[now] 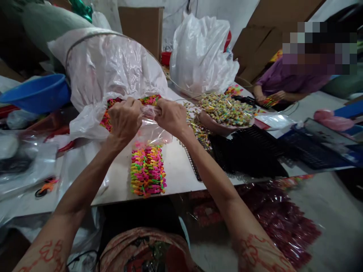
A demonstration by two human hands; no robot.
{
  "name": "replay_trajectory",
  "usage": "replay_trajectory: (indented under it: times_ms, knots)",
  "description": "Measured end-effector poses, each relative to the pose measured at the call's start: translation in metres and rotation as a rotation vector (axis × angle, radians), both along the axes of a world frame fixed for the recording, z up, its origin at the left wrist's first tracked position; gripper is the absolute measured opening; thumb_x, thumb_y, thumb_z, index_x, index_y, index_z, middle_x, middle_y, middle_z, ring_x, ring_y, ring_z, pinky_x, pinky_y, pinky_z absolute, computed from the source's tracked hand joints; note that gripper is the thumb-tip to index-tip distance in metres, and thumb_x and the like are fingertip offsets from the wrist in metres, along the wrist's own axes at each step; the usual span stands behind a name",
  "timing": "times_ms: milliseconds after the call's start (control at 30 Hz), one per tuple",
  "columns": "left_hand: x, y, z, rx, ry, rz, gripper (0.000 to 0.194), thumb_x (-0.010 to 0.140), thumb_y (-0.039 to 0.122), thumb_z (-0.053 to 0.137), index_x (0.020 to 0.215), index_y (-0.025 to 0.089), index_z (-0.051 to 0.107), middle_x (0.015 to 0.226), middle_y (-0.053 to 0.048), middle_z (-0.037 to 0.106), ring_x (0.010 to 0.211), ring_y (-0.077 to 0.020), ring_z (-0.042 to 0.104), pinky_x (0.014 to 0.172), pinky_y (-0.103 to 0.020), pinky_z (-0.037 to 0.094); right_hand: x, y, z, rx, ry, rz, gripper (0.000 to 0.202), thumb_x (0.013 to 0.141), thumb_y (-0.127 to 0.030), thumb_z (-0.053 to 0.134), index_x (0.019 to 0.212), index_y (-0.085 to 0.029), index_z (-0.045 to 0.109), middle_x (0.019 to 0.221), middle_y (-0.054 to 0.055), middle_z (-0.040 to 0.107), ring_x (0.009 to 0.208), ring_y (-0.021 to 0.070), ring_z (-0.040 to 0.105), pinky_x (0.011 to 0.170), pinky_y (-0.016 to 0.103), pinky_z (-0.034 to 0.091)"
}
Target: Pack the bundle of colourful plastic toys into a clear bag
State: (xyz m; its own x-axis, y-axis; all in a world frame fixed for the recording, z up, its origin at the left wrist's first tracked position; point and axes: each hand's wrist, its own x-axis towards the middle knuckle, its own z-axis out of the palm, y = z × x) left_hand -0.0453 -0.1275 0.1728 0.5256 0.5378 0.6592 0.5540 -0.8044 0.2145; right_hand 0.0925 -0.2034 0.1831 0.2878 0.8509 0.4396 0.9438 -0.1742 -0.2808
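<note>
Both hands grip the top edge of a clear plastic bag (154,130). My left hand (126,115) is closed on its left corner, knuckles up. On its right corner, my right hand (171,114) is closed too. The bag hangs between them over the white table. Just below it lies a block of small pink, yellow, green and orange plastic pieces (148,170) in stacked rows. Behind my hands, more red and pink pieces (106,120) show at the mouth of a large white sack (113,68).
A blue basin (36,92) stands at the left. Right of my hands are a heap of small yellowish pieces (228,109), black racks (249,149) and blue trays (314,145). Across the table at the right, a person in purple (295,77) handles colourful pieces. Shiny red packets (283,219) lie below the table.
</note>
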Motion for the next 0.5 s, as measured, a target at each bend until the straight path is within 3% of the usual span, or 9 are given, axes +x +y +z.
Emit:
replay_trajectory:
  times_ms: [67, 133, 200, 233, 300, 367, 433, 500]
  knots:
    - [-0.001, 0.009, -0.011, -0.040, -0.070, 0.032, 0.016, 0.081, 0.015, 0.055, 0.094, 0.018, 0.064, 0.100, -0.009, 0.068, 0.096, -0.0249, 0.062, 0.089, -0.036, 0.044, 0.015, -0.002, -0.012, -0.136, -0.004, -0.153, 0.010, 0.081, -0.013, 0.060, 0.088, -0.017, 0.065, 0.089, 0.010, 0.068, 0.094, 0.0248, 0.063, 0.079, 0.035, 0.044]
    - [-0.006, 0.016, -0.032, -0.109, -0.187, 0.086, 0.022, 0.080, 0.012, 0.055, 0.099, 0.018, 0.064, 0.102, -0.010, 0.067, 0.095, -0.0242, 0.061, 0.086, -0.035, 0.043, 0.032, -0.005, -0.036, -0.190, 0.074, -0.312, 0.013, 0.080, -0.009, 0.057, 0.086, -0.016, 0.066, 0.088, 0.012, 0.069, 0.093, 0.0258, 0.064, 0.079, 0.036, 0.044]
    - [-0.011, 0.021, -0.062, -0.314, -0.404, 0.148, 0.020, 0.079, 0.011, 0.055, 0.097, 0.018, 0.063, 0.094, -0.008, 0.067, 0.086, -0.0200, 0.060, 0.080, -0.031, 0.044, 0.045, -0.006, -0.068, -0.094, 0.283, -0.422, 0.017, 0.077, -0.005, 0.056, 0.084, -0.017, 0.066, 0.084, 0.009, 0.069, 0.089, 0.0229, 0.064, 0.078, 0.033, 0.044]
    - [-0.013, 0.023, -0.078, -0.500, -0.556, 0.175, 0.015, 0.078, 0.011, 0.057, 0.091, 0.018, 0.061, 0.085, -0.004, 0.066, 0.075, -0.0162, 0.058, 0.073, -0.027, 0.043, 0.048, -0.006, -0.086, 0.010, 0.472, -0.446, 0.017, 0.075, -0.003, 0.057, 0.081, -0.017, 0.064, 0.078, 0.006, 0.067, 0.084, 0.0201, 0.063, 0.076, 0.030, 0.045]
    - [-0.013, 0.027, -0.109, -0.932, -0.838, 0.198, 0.009, 0.077, 0.014, 0.060, 0.076, 0.020, 0.053, 0.066, 0.002, 0.058, 0.052, -0.0093, 0.045, 0.055, -0.022, 0.037, 0.050, 0.000, -0.119, 0.232, 0.988, -0.411, 0.015, 0.071, -0.003, 0.059, 0.069, -0.018, 0.057, 0.063, -0.001, 0.057, 0.067, 0.0134, 0.057, 0.065, 0.023, 0.043]
    - [-0.010, 0.033, -0.131, -1.164, -0.934, 0.187, 0.022, 0.077, 0.019, 0.061, 0.068, 0.022, 0.041, 0.055, 0.007, 0.051, 0.039, -0.0057, 0.027, 0.043, -0.021, 0.027, 0.048, 0.011, -0.145, 0.342, 1.396, -0.348, 0.025, 0.070, -0.005, 0.061, 0.058, -0.020, 0.045, 0.050, -0.008, 0.044, 0.049, 0.0083, 0.044, 0.052, 0.020, 0.038]
    - [-0.007, 0.043, -0.139, -1.227, -0.935, 0.157, 0.032, 0.076, 0.023, 0.064, 0.065, 0.023, 0.033, 0.048, 0.010, 0.043, 0.036, -0.0039, 0.019, 0.040, -0.020, 0.024, 0.046, 0.025, -0.159, 0.366, 1.566, -0.280, 0.035, 0.070, -0.007, 0.063, 0.054, -0.022, 0.035, 0.043, -0.011, 0.036, 0.041, 0.0057, 0.034, 0.046, 0.018, 0.036]
    - [-0.006, 0.055, -0.139, -1.248, -0.937, 0.117, 0.040, 0.073, 0.023, 0.068, 0.063, 0.022, 0.029, 0.045, 0.012, 0.033, 0.036, -0.0033, 0.023, 0.043, -0.018, 0.030, 0.048, 0.037, -0.163, 0.401, 1.625, -0.174, 0.036, 0.071, -0.009, 0.065, 0.055, -0.022, 0.035, 0.042, -0.011, 0.038, 0.040, 0.0055, 0.037, 0.047, 0.018, 0.041]
